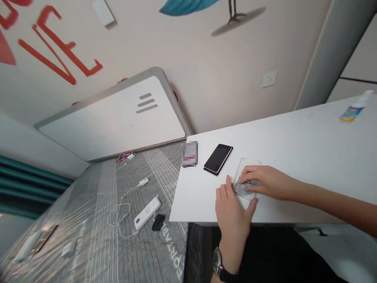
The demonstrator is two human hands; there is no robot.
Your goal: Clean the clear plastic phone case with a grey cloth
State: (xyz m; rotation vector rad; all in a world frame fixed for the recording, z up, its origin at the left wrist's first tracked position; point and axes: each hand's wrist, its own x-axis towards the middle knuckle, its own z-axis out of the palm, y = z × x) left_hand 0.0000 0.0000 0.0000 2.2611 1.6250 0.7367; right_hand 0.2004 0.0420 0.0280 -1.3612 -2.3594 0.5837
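- The left hand, with a dark wristwatch on its wrist, is held at the near edge of the white table; its fingers are spread and relaxed, and its thumb side is pressed against the lower corner of the clear plastic phone case. Whether that corner is firmly grasped cannot be told.
- The right hand is laid over the case from the right, with its curled fingers resting on the clear surface, so the case is gripped or pressed from above.
- The case is lying flat on the tabletop, between both hands, just beside a black smartphone; something pale is seen through it, too blurred to be identified.
- Beyond the smartphone, a packet is placed near the table's corner, its surface pixelated.
- A spray bottle is standing at the far end of the table, well apart from the hands.
- Below the table, a white power bank, a small black object and a white cable are lying on a plastic-wrapped mattress.
- A wall socket is fixed above the table.
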